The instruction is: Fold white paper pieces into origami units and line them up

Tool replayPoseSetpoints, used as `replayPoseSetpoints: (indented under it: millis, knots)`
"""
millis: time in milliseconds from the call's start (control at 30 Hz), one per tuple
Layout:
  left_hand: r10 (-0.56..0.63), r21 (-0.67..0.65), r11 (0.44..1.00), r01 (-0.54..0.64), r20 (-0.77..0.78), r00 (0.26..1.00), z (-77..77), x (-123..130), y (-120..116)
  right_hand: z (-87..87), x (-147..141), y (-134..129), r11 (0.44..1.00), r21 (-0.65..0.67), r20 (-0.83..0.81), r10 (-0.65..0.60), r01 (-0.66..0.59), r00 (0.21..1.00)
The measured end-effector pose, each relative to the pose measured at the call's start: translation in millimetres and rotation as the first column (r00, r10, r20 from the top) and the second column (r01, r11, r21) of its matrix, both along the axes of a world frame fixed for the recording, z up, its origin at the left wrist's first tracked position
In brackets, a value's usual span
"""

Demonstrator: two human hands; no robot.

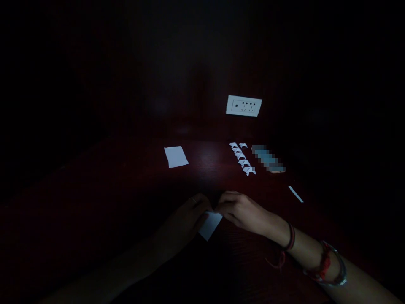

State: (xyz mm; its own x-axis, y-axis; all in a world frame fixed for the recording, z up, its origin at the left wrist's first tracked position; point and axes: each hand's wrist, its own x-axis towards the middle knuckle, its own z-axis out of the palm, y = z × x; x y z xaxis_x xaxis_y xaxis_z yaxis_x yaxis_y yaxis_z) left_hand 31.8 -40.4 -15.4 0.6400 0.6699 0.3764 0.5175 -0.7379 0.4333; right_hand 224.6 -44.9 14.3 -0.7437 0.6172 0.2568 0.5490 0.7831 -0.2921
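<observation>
A small sheet of white paper (210,226) hangs between my two hands, close above the dark reddish table. My left hand (198,211), in deep shadow, pinches its upper left edge. At the upper right edge, my right hand (238,210) has its fingers closed on the same paper. The fingertips nearly meet, and they hide the paper's top part. Beyond them lies a stack of white paper squares (176,157) on the left. On the right stands a row of small folded white paper pieces (241,157).
A phone (268,159), its screen blurred out, lies right of the folded pieces. Nearer the right edge is a thin white paper strip (295,194). A white wall socket (244,105) shows behind the dark table (142,169). Most surroundings are too dark to make out.
</observation>
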Motion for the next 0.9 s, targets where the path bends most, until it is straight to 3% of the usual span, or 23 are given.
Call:
replayPoseSetpoints:
  millis: [200,433,700,900]
  knots:
    - [-0.046,0.053,0.997,0.048,-0.034,0.998,-9.4,-3.9,-1.0,3.1,2.8,-1.3,0.995,0.083,0.098,0.053,-0.061,0.994]
    - [-0.082,0.058,0.995,0.083,-0.022,0.996,6.6,-5.5,-4.6,3.6,4.8,-0.8,0.978,0.171,0.225,0.079,-0.119,0.971]
    - [-0.058,0.044,0.997,0.059,-0.033,0.998,-0.4,-9.9,-15.8,8.3,7.9,-5.5,0.994,0.007,0.156,0.111,-0.113,0.981]
    - [-0.053,-0.008,0.999,0.052,-0.096,0.994,9.3,-15.8,-25.4,8.7,8.4,-7.2,0.996,-0.069,0.079,0.067,-0.062,0.995]
